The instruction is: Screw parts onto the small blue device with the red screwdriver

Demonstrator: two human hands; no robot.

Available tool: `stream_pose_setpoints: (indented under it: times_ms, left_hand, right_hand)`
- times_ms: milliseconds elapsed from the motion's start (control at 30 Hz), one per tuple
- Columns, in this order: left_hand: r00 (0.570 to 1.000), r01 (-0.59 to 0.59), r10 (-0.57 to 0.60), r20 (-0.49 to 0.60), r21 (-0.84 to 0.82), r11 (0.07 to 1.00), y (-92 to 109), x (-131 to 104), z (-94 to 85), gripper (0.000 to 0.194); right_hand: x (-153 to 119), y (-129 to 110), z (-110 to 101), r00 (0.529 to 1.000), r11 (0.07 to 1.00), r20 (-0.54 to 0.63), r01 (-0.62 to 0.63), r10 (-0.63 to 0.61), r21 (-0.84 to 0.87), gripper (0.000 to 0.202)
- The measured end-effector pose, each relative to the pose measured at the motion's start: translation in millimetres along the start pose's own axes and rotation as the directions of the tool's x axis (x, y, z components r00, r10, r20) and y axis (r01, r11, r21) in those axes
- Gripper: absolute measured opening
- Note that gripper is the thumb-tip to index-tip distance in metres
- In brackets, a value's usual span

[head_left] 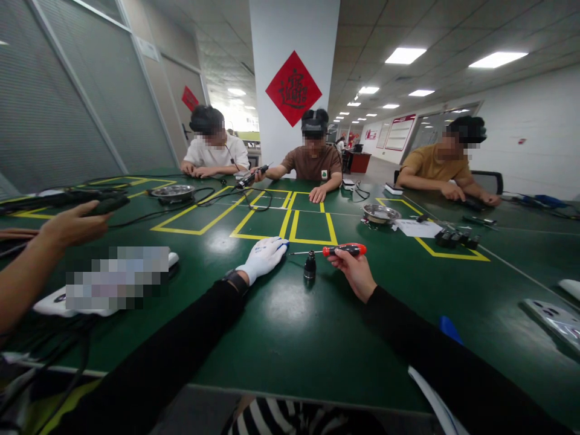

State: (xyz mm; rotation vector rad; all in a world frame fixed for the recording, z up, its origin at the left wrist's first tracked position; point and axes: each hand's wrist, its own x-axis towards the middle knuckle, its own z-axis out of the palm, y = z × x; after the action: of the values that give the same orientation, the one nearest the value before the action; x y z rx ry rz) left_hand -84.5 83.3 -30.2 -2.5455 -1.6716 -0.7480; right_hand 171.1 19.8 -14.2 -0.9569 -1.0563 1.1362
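Observation:
A screwdriver (354,249) with a red and black handle is in my right hand (352,272), which is bare. Its thin shaft points left, with the tip close to my left hand (266,257); whether they touch I cannot tell. That hand wears a white glove with blue fingertips and lies flat on the table, fingers stretched out. Between my hands, just below the shaft, a small black cone-shaped part (309,266) stands upright on the green table (281,338). From this angle the shaft runs just above the part's narrow top.
Yellow tape (312,241) marks rectangles ahead. Metal bowls (381,214), a paper sheet (417,228) and black parts (457,237) lie beyond. A co-worker's hand (75,226) holds a dark tool at left, above a pale device (109,284). Other people sit opposite. A phone (555,320) lies right.

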Motion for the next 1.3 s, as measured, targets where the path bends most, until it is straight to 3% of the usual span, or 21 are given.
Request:
stream_pose_setpoints:
  times_ms: [233, 433, 600, 667, 733, 800, 833, 900, 967, 1033, 1133, 1200, 1300]
  left_hand:
    - [0.999, 0.031, -0.036, -0.037, -0.140, 0.990, 5, 4, -8.8, 0.043]
    - [0.997, -0.002, -0.009, -0.081, -0.135, 0.991, 12, 0, -7.3, 0.040]
    - [0.993, -0.057, 0.044, -0.107, -0.126, 0.990, 23, -1, -18.4, 0.038]
    - [0.988, -0.054, 0.033, -0.150, -0.135, 0.989, 26, 0, -22.4, 0.039]
    - [0.970, -0.028, -0.013, -0.243, -0.166, 0.986, 28, 0, -25.4, 0.040]
    - [0.928, -0.034, -0.047, -0.369, -0.211, 0.977, 32, -2, -28.9, 0.039]
    - [0.900, -0.060, -0.046, -0.434, -0.228, 0.972, 35, -4, -31.2, 0.038]
    - [0.838, -0.151, 0.001, -0.545, -0.230, 0.961, 44, -10, -36.6, 0.033]
    - [0.797, -0.258, 0.096, -0.596, -0.192, 0.947, 57, -18, -41.3, 0.023]
    - [0.772, -0.330, 0.160, -0.615, -0.173, 0.928, 70, -25, -42.8, 0.020]
    - [0.768, -0.373, 0.154, -0.621, -0.240, 0.896, 85, -32, -38.5, 0.022]
    - [0.766, -0.401, 0.139, -0.627, -0.298, 0.866, 90, -34, -34.5, 0.020]
    - [0.769, -0.431, 0.131, -0.626, -0.355, 0.830, 92, -33, -31.9, 0.018]
  right_hand:
    - [-1, -1, -1, 1.000, 0.998, 0.012, -0.004, 0.004, 0.064, 0.017]
    - [0, 1, -3, 1.000, 0.994, 0.011, 0.014, -0.016, 0.110, 0.016]
    - [-1, -2, -2, 1.000, 0.991, 0.009, 0.011, -0.013, 0.135, 0.019]
    - [-1, -5, -3, 0.998, 0.993, -0.002, 0.055, -0.055, 0.103, 0.024]
    - [-1, -11, -7, 0.985, 0.983, 0.015, 0.172, -0.171, -0.060, 0.030]
    - [-1, -18, -13, 0.939, 0.864, 0.142, 0.344, -0.313, -0.368, 0.032]
    - [-1, -21, -16, 0.903, 0.730, 0.249, 0.430, -0.350, -0.532, 0.032]
    - [-1, -28, -21, 0.835, 0.364, 0.464, 0.548, -0.296, -0.753, 0.028]
    - [0, -32, -23, 0.781, 0.030, 0.604, 0.615, -0.159, -0.788, 0.029]
    - [-1, -33, -22, 0.734, -0.158, 0.678, 0.664, -0.049, -0.731, 0.032]
    - [-5, -34, -17, 0.698, -0.239, 0.716, 0.697, 0.012, -0.676, 0.032]
    - [-9, -36, -12, 0.707, -0.235, 0.705, 0.677, -0.053, -0.697, 0.033]
    - [-17, -42, -6, 0.718, -0.070, 0.623, 0.636, -0.311, -0.768, 0.025]
